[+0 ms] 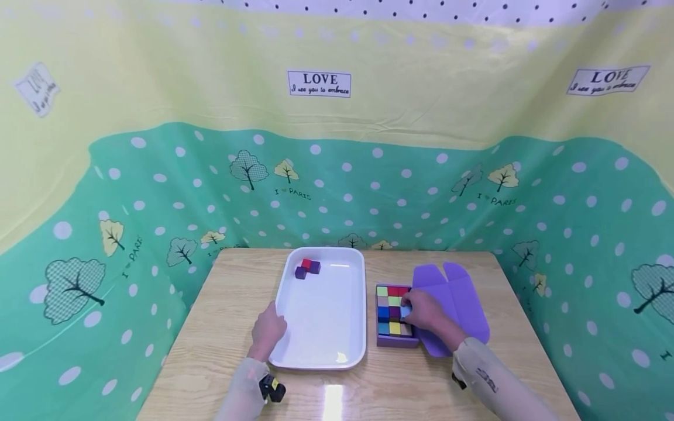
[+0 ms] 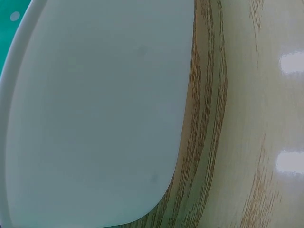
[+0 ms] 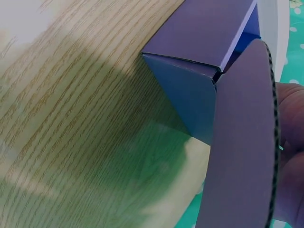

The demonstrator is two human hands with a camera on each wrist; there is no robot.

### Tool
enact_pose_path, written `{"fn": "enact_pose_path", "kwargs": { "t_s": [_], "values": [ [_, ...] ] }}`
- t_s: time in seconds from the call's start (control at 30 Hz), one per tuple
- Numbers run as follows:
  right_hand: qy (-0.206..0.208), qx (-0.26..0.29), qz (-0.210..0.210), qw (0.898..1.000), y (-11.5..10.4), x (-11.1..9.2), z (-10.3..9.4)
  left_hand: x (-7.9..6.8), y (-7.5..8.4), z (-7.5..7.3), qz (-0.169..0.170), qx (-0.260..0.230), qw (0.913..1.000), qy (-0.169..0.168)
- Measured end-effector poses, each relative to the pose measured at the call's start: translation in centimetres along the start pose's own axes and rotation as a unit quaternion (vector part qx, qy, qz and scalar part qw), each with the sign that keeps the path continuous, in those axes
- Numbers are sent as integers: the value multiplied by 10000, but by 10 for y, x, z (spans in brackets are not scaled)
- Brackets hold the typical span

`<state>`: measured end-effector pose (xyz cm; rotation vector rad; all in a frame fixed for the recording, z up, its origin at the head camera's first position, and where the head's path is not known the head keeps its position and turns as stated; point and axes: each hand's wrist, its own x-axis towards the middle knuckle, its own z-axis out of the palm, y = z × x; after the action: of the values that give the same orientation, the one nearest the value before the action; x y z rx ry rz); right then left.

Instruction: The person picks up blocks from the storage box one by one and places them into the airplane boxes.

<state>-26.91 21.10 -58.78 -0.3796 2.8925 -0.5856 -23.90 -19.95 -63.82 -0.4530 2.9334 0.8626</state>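
My left hand (image 1: 268, 328) grips the left rim of a white tray (image 1: 321, 362), thumb toward the inside. Two dark purple cubes (image 1: 300, 273) and a red cube (image 1: 306, 264) sit together near the tray's far left corner. Over an open purple cardboard box (image 1: 397, 341), my right hand (image 1: 425, 310) pinches a light blue cube (image 1: 405, 311) at the box's right side. Several coloured cubes fill the box in rows, among them a yellow cube (image 1: 395, 328) and a blue cube (image 1: 383, 313). In the right wrist view, a box flap (image 3: 242, 142) partly hides the fingers.
The box's purple lid (image 1: 463, 298) lies folded back to the right, under the right forearm. Both stand on a wooden table (image 1: 210, 339). A green and yellow patterned cloth (image 1: 337, 193) hangs behind the table and along both sides.
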Motion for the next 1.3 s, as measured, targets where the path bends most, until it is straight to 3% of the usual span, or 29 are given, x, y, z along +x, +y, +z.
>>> {"fn": "enact_pose_path", "kwargs": {
  "t_s": [1.0,1.3],
  "values": [
    [55,-243,73,9997,0,0,2,5,-4,3,-9,-7,10000,-21],
    [46,-53,136,9999,-3,-1,1,6,-7,5,33,-39,10000,53]
  ]
}}
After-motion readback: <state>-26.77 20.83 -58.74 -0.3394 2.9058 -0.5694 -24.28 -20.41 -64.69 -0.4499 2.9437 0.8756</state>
